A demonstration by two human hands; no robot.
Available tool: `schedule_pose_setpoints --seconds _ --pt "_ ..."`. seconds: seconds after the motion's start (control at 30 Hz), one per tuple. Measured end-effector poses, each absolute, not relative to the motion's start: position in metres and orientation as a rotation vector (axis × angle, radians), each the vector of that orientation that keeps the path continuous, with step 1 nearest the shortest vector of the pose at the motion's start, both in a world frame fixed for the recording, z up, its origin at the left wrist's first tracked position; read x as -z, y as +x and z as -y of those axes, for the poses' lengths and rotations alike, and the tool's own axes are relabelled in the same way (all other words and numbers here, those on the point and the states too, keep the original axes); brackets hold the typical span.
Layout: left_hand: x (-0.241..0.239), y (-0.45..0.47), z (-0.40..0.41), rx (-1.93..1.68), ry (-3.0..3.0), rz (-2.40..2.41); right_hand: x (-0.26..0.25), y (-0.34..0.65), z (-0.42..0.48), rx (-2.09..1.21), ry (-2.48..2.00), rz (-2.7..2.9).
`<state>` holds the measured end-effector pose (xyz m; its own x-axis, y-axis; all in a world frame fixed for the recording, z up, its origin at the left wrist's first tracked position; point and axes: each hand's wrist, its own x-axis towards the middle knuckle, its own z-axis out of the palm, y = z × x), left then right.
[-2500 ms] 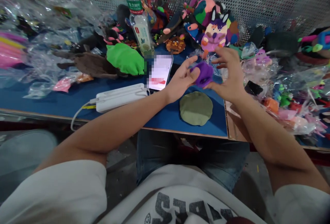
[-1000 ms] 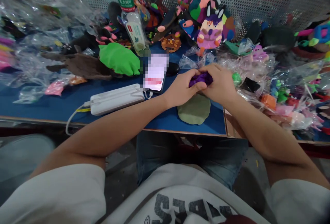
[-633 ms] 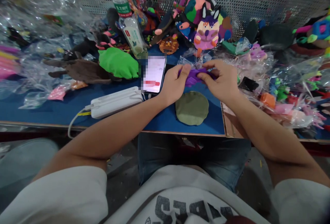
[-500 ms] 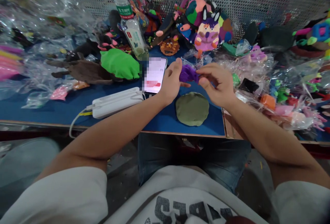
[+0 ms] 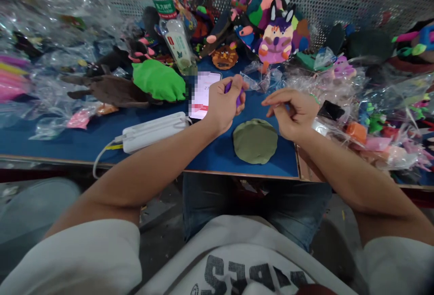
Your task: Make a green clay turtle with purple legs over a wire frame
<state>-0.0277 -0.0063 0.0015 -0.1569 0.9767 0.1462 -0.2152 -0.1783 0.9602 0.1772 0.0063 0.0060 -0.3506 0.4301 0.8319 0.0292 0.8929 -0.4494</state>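
Crinkly clear bags point(image 5: 395, 95) hold figures point(image 5: 375, 129); my left hand point(image 5: 222, 104) grips a purple lump point(image 5: 240, 97), my right hand point(image 5: 295, 111) curls loosely beside a flat olive disc point(image 5: 255, 142).

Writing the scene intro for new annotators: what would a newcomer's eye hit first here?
Probably the bright green piece, lying left of the lit phone. Next, likely the purple-and-pink figure with tall ears, at the back, right of centre. Nearer the middle, the vivid purple lump in the left grip stands out beyond the flat olive disc on the blue tabletop.
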Motion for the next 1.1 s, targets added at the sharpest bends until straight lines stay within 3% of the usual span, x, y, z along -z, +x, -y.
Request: schedule_pose_setpoints --seconds 0.23,0.53,0.87,1.1 --pt "-0.007 -0.028 0.014 -1.423 1.019 -0.971 -0.004 0.172 -0.004 -0.168 -0.365 2.070" --pt "0.019 -0.025 0.006 -1.429 1.299 -0.762 0.004 0.179 -0.021 -0.073 -0.496 2.156" --pt "0.010 -0.035 0.012 -1.357 1.220 -0.689 -0.002 0.183 -0.024 -0.065 -0.403 2.115" --pt "0.000 -0.032 0.023 -1.113 1.198 -0.596 0.000 0.177 -0.015 -0.034 -0.263 2.182"
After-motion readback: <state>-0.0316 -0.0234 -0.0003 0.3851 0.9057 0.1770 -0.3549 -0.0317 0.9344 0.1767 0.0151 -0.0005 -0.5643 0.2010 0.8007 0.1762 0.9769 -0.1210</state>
